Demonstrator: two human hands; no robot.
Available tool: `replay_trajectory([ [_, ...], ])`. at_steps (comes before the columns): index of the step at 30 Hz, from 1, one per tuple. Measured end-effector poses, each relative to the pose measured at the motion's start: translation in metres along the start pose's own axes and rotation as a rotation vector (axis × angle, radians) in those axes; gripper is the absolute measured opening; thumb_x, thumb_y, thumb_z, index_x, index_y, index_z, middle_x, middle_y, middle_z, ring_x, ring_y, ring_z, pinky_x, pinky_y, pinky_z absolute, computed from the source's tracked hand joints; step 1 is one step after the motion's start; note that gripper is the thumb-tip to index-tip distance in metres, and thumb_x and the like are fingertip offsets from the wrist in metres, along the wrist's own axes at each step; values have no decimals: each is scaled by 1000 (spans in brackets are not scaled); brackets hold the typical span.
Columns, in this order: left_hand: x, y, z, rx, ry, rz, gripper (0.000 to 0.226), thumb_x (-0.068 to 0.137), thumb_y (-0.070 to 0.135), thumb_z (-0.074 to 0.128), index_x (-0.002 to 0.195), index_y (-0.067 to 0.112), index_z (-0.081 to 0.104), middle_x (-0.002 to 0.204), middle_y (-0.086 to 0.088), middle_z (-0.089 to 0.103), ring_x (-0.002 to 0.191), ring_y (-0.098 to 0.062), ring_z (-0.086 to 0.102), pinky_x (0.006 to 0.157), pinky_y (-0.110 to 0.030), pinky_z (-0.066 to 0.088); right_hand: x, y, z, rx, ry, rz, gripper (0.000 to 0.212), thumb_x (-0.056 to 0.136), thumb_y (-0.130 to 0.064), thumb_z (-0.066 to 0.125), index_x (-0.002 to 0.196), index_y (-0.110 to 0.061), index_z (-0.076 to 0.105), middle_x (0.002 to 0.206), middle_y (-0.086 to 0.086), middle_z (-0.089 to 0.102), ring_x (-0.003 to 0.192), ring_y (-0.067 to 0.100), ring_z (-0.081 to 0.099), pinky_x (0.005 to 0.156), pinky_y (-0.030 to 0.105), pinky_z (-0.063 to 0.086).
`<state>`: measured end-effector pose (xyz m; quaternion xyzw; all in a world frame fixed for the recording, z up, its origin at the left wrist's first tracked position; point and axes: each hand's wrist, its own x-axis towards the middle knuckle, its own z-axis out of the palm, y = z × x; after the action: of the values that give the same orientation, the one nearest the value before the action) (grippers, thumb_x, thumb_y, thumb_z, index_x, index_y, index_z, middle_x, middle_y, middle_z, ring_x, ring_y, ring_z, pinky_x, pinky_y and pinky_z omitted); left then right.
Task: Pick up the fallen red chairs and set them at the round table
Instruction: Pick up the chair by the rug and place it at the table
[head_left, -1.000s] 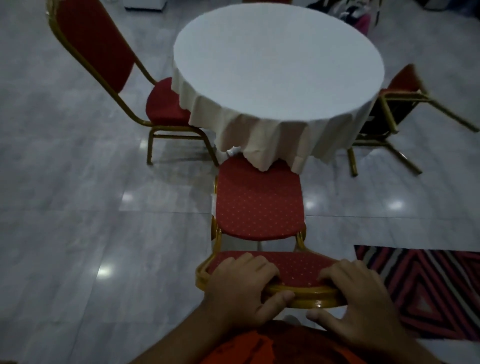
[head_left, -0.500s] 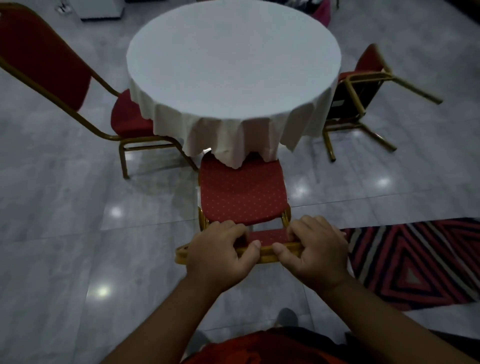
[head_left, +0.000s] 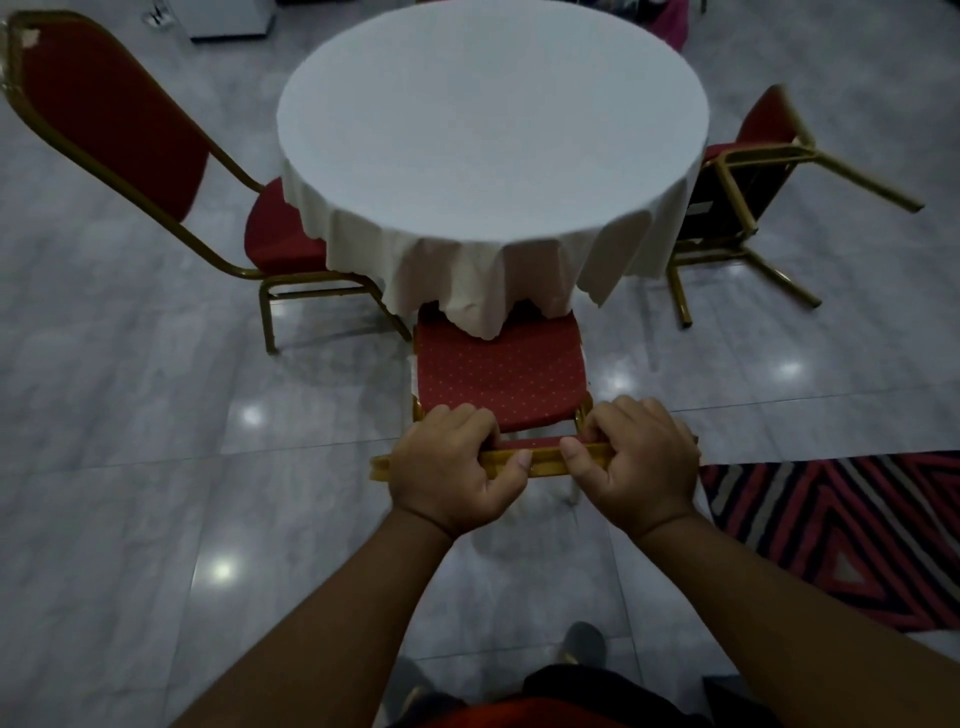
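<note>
Head view, looking down: both hands are on the gold top rail of the near chair (head_left: 498, 374). The left hand (head_left: 449, 462) wraps the rail, thumb on the near face; the right hand (head_left: 641, 460) clamps it just beside, thumbs almost meeting. That chair stands upright, its red dotted seat tucked under the hanging white cloth of the round table (head_left: 493, 124). A second chair (head_left: 156, 171) stands upright at the table's left side, seat against the cloth. At the right, a third chair (head_left: 748, 176) lies tipped over, gold legs sticking out sideways. A striped rug (head_left: 852, 535) lies on the grey tiled floor (head_left: 130, 467) to the right.
</note>
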<state>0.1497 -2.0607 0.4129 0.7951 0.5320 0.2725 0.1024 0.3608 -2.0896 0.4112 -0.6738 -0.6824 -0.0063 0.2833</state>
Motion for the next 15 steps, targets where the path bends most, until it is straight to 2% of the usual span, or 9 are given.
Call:
replay_trajectory([
  [9,15,-12,2,18,7,37,42,85,63,47,71,24,53,66,8,49,61,-14,44,51,-29,34,14,-2,4,-22,-78,37,47,88,-66,36,70,-25,47,69,-11,39,66,14,38,63,31,27],
  [15,22,-18,1,-3,26,54,43,84,62,49,69,22,53,64,7,49,60,-15,44,51,-28,30,19,-10,2,-37,-126,95,49,90,-73,30,74,-29,43,72,-13,37,70,15,40,66,36,36],
])
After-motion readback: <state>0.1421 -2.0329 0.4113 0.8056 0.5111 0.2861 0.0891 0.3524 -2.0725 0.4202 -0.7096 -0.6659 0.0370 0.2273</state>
